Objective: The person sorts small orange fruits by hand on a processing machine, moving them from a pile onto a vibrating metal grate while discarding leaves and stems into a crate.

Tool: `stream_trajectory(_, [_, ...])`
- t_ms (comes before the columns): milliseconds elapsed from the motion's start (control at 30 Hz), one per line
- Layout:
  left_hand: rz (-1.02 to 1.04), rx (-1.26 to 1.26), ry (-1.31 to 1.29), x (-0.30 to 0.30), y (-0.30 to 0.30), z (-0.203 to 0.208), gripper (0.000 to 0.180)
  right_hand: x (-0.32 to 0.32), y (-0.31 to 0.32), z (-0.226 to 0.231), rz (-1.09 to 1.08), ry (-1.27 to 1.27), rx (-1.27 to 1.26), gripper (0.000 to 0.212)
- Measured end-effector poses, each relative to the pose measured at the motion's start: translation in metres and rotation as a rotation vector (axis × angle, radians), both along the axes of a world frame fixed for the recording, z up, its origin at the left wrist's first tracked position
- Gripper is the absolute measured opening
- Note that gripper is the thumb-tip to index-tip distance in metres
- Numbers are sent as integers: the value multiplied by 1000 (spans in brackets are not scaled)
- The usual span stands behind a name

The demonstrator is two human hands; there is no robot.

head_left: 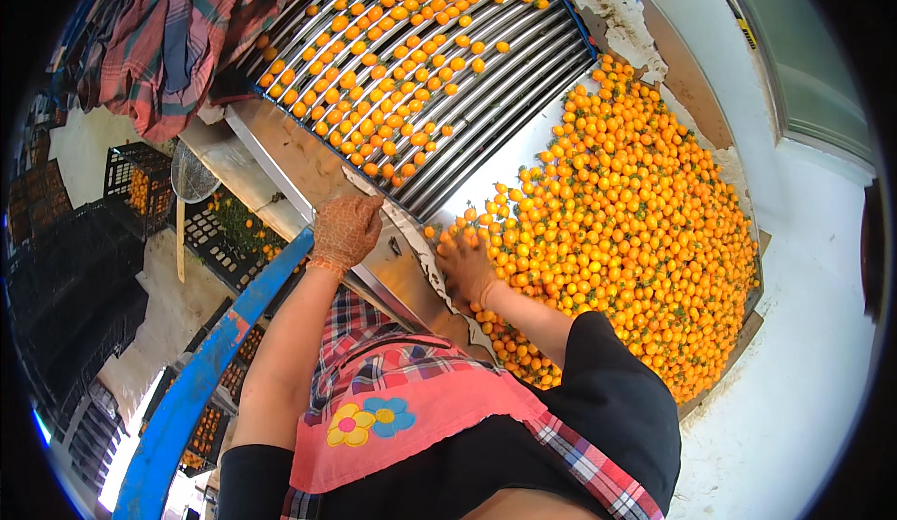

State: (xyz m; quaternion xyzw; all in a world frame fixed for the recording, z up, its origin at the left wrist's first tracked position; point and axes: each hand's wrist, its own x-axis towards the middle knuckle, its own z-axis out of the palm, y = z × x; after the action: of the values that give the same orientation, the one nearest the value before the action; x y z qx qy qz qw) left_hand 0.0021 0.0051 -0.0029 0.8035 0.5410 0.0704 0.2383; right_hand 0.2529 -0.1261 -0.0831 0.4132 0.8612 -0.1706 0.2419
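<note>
My left hand [347, 230], in a brown patterned glove, is closed above the metal edge beside the roller conveyor. What its fingers hold, if anything, is hidden. Low on the near edge of a big heap of orange cherry tomatoes [626, 230], my right hand [465, 263] lies with its fingers apart, touching the fruit at the heap's left end. Green stem tops show on many of the tomatoes. Ahead, the metal rollers [505, 99] carry more loose tomatoes, most of them on the left side. A white sloping surface [509, 165] joins the rollers to the heap.
A blue bar [210, 361] runs along my left forearm. At the left stand black crates [140, 170], some with tomatoes, and a long-handled strainer [192, 176]. A plaid cloth [177, 43] hangs at the upper left. A white wall [813, 268] is on the right.
</note>
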Motion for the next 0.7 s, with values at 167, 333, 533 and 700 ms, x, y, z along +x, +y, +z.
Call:
stream_trajectory(167, [3, 24, -17, -5, -2, 2, 18, 7, 62, -5, 125, -39, -171, 47])
stream_trajectory(333, [-3, -6, -2, -2, -1, 3, 18, 47, 211, -58, -347, -236, 329, 42])
stream_trajectory(533, [-27, 3, -30, -1, 0, -1, 19, 112, 255, -13, -699, -369, 218, 61])
stream_trajectory(700, [-8, -2, -30, -3, -4, -2, 20, 139, 176, -5, -1182, -407, 304, 75])
